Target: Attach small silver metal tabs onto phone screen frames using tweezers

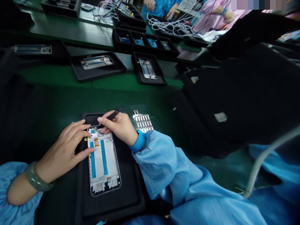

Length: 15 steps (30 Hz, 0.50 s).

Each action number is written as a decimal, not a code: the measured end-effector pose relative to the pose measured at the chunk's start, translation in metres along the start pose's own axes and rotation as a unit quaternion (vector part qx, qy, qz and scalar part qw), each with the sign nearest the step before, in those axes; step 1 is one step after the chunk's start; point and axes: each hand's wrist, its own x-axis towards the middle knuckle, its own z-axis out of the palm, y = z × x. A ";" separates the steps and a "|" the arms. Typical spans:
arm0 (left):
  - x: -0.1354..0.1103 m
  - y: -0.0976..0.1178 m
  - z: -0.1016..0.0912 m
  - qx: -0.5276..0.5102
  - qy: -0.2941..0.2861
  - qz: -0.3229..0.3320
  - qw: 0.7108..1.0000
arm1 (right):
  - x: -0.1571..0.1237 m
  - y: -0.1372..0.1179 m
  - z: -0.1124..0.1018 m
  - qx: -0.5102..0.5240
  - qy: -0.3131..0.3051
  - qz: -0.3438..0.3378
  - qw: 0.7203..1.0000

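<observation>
A phone frame (110, 156) with a silvery inner face, blue strips and a small orange flex piece lies on a black foam tray (131, 190). My left hand (70, 140) rests with spread fingers along the frame's upper left edge, its thumb touching the inner face. Between the thumb and fingers of my right hand (119, 126) is a slim black tool (116, 112), its rear end pointing up and right. That hand is over the top end of the frame; the tool's tip is hidden. A sheet of small silvery stickers (142, 122) lies just right of it.
Ahead, black trays (77, 73) hold more phone frames (97, 62). A compartment box (145, 42) stands behind, near tangled white cables (173, 26). Stacked black trays (243, 100) rise on the right. Co-workers' hands (172, 11) are across the bench.
</observation>
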 end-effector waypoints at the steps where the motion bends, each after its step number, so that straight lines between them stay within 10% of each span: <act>1: 0.000 0.000 0.000 0.003 -0.002 0.002 1.000 | 0.000 0.000 0.000 -0.003 0.000 -0.001 1.000; 15: 0.005 0.003 -0.001 0.146 -0.012 0.041 0.988 | -0.004 0.005 0.000 -0.090 -0.001 -0.069 0.994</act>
